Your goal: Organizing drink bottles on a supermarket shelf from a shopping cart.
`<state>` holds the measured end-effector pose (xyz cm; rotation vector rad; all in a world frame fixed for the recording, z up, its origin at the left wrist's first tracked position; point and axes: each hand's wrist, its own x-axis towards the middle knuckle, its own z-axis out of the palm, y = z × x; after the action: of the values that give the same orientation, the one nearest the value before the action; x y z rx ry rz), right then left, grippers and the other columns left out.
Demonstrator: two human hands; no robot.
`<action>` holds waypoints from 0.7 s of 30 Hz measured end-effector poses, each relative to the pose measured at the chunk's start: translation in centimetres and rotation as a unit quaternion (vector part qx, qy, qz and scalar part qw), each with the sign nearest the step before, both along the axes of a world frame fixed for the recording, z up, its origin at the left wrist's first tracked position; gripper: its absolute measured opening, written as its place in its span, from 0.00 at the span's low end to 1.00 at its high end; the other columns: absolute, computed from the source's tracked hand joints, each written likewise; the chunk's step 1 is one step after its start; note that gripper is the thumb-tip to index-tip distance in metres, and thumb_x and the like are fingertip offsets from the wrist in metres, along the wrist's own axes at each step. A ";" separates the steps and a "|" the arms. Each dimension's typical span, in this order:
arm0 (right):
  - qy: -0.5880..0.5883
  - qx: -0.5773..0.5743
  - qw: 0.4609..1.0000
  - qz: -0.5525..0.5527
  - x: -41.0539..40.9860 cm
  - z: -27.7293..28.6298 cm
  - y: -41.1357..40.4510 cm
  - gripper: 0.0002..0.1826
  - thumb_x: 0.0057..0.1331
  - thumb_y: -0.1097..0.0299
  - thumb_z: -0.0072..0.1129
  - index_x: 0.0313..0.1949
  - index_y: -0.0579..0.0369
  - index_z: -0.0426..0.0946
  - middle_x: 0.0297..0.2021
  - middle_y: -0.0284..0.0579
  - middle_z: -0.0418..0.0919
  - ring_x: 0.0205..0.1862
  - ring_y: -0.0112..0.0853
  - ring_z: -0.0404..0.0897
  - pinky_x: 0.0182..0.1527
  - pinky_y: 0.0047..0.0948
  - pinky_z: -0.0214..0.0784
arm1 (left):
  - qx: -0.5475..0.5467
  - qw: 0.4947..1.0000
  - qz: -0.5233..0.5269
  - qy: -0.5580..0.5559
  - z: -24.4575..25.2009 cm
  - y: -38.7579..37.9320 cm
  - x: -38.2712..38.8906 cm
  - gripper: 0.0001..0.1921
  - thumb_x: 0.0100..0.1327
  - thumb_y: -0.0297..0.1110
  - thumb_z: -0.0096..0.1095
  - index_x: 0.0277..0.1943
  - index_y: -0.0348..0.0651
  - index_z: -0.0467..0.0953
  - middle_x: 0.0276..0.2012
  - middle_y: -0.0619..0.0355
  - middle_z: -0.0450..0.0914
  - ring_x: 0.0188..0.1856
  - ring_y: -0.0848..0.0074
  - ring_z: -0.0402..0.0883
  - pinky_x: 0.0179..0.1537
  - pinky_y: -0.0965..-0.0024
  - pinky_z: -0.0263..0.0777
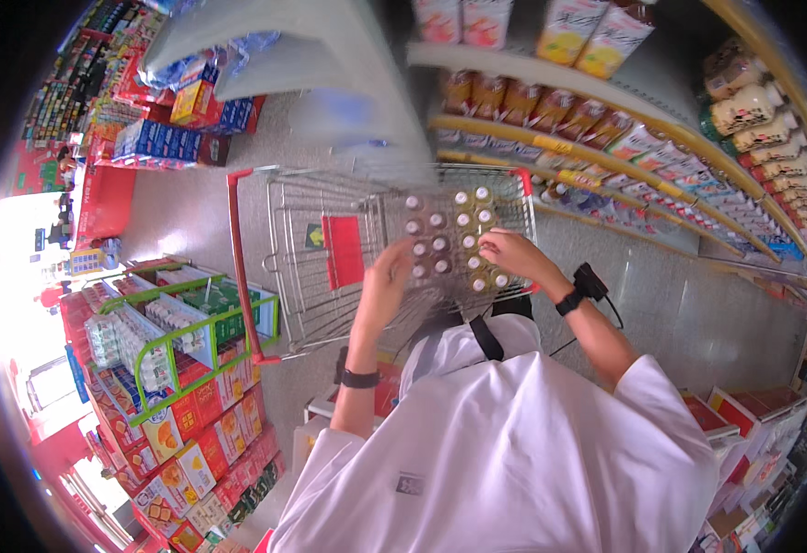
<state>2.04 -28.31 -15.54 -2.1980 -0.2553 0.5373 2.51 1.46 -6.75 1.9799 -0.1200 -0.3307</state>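
A wire shopping cart point(293, 290) stands before me, holding two groups of capped bottles. The left group, the dark bottles point(438, 243), has pale caps; the yellowish bottles point(479, 218) to its right have white caps. My left hand point(388, 273) is at the left edge of the dark bottles, its fingers slightly blurred. Over the middle of the yellowish bottles, my right hand point(504, 250) has bent fingers close to the caps. Whether either hand grips a bottle or its wrapping cannot be made out.
Store shelves point(548, 131) with bottled drinks and cartons run along the front and right. A blurred pale shelf end point(369, 62) rises past the cart. At left stands a green-framed display rack point(175, 345) above stacked boxes point(196, 428). More cartons point(756, 415) are behind me at right.
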 end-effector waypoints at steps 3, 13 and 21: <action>0.000 -0.009 0.997 0.079 -0.6 -6.2 6.8 0.13 0.67 0.65 0.63 0.48 0.57 0.80 0.44 0.51 0.80 0.49 0.48 0.82 0.50 0.46 0.75 | 0.026 0.993 -0.044 0.107 -2.1 4.7 -3.6 0.17 0.75 0.28 0.58 0.63 0.36 0.78 0.59 0.51 0.84 0.57 0.71 0.84 0.61 0.67 0.73; 0.080 -0.195 0.957 0.199 -2.6 -19.6 20.1 0.11 0.61 0.77 0.57 0.44 0.59 0.81 0.61 0.51 0.70 0.53 0.53 0.81 0.50 0.55 0.76 | -0.015 0.974 -0.079 0.213 -2.2 10.3 -9.2 0.16 0.78 0.33 0.56 0.63 0.37 0.76 0.41 0.45 0.88 0.46 0.62 0.89 0.50 0.63 0.77; -0.029 -0.201 0.973 0.110 -2.5 -24.0 22.8 0.09 0.62 0.75 0.63 0.41 0.63 0.85 0.65 0.52 0.67 0.61 0.62 0.72 0.61 0.55 0.73 | 0.009 0.956 -0.019 0.292 -2.9 13.5 -9.9 0.17 0.79 0.36 0.55 0.64 0.39 0.76 0.40 0.48 0.88 0.45 0.66 0.89 0.49 0.67 0.77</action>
<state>-0.44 -5.54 -39.49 -2.5977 -0.4580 0.6950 -7.39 14.92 -9.61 1.8209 0.2243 -0.9275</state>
